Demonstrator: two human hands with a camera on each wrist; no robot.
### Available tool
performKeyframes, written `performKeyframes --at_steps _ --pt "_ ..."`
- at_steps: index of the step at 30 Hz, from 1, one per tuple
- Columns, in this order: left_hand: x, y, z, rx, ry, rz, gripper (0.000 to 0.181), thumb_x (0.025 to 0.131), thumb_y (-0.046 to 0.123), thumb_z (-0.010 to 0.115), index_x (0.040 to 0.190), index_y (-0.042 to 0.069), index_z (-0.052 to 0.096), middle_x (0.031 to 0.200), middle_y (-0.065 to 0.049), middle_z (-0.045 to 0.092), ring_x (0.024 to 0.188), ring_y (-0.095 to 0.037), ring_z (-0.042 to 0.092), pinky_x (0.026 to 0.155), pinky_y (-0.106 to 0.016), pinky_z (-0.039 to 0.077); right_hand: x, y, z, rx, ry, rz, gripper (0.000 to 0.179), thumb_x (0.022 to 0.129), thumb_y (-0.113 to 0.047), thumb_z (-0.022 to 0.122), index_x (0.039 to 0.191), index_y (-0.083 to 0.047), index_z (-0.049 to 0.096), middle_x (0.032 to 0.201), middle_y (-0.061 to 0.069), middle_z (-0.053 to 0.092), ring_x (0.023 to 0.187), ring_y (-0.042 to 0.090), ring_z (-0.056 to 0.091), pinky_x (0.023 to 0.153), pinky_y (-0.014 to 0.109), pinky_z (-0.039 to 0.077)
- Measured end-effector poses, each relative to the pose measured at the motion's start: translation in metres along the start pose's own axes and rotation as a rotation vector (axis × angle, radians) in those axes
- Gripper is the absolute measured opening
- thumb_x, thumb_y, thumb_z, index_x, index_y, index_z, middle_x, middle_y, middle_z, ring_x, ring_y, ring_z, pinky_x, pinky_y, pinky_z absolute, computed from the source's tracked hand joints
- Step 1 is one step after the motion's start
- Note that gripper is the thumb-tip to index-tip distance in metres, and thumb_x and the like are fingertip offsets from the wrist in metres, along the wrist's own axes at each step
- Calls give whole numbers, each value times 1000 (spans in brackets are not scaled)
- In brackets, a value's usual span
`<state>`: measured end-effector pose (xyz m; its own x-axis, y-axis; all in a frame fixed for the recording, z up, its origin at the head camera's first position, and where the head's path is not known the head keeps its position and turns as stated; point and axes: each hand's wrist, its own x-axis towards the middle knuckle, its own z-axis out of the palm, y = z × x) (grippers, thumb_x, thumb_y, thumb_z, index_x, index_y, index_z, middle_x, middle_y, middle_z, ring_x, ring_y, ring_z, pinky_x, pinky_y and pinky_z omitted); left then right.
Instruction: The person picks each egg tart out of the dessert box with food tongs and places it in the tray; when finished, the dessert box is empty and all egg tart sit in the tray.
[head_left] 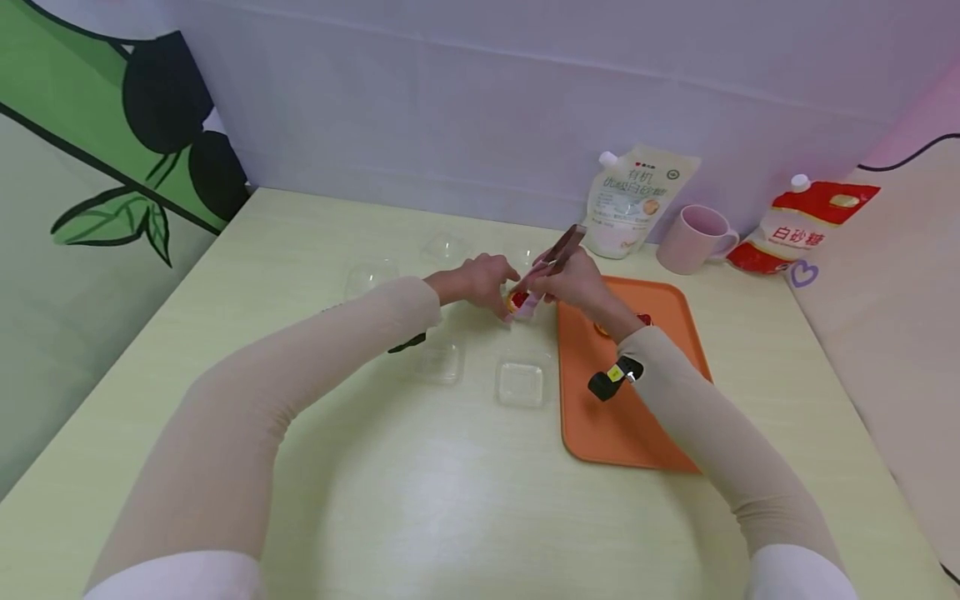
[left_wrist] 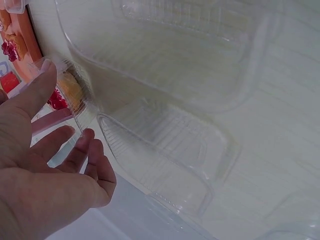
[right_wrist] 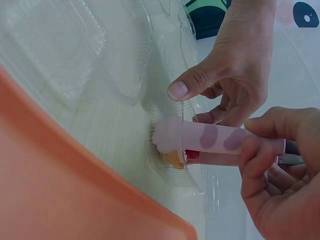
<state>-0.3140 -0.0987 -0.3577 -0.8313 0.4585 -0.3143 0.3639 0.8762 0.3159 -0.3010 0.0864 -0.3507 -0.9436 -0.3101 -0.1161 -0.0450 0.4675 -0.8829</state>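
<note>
My left hand (head_left: 487,279) holds the rim of a small clear plastic box (right_wrist: 192,182), with thumb and fingertips at its edge. Inside the box is a small golden pastry (left_wrist: 72,91) topped with red fruit. From the other side, my right hand (head_left: 576,279) grips a pair of tongs (right_wrist: 217,137) with pink, spotted arms and a dark metal handle end. The wide pink tips reach down into the box around the pastry and partly hide it.
An orange tray (head_left: 637,442) lies at the right, with more fruit-topped pastries (left_wrist: 12,47) on it. Several clear boxes (head_left: 520,383) stand around the hands. Behind are a white pouch (head_left: 630,204), a pink mug (head_left: 692,242) and a red-and-white pouch (head_left: 795,233).
</note>
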Motion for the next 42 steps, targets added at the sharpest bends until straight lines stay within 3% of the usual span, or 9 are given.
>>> performKeyframes --at_steps 13,23,29,37,42 --pt "0 1 0 -13 5 -8 82 77 35 86 146 8 50 139 -15 60 127 -34 54 103 -50 41 1 0 -3 -40 6 -44 24 83 -9 80 99 3 65 78 7 73 55 13 63 60 33 58" --pt "3 -1 2 -13 -2 -12 79 80 35 84 146 8 50 139 -14 59 127 -31 54 104 -49 43 -7 -3 -11 -53 42 -17 27 86 -13 78 105 0 64 95 16 75 65 19 67 69 37 61" --pt "3 -1 1 -15 0 -13 80 80 35 84 147 8 49 139 -15 58 128 -32 53 104 -50 41 -15 -8 -23 -66 65 -50 30 86 -14 79 108 -1 64 95 16 74 72 29 70 67 36 60" --pt "3 -2 2 -8 -10 -25 79 81 36 83 147 10 49 140 -15 53 129 -32 50 105 -48 40 -31 -13 -38 -78 82 -46 31 86 -17 79 108 -2 63 93 13 74 67 18 69 66 32 60" --pt "3 -2 3 -17 -14 -29 79 81 36 83 148 11 48 141 -14 51 131 -32 49 107 -49 38 -46 -13 -50 -106 103 -61 34 87 -17 78 111 0 62 96 16 73 66 20 69 64 30 59"
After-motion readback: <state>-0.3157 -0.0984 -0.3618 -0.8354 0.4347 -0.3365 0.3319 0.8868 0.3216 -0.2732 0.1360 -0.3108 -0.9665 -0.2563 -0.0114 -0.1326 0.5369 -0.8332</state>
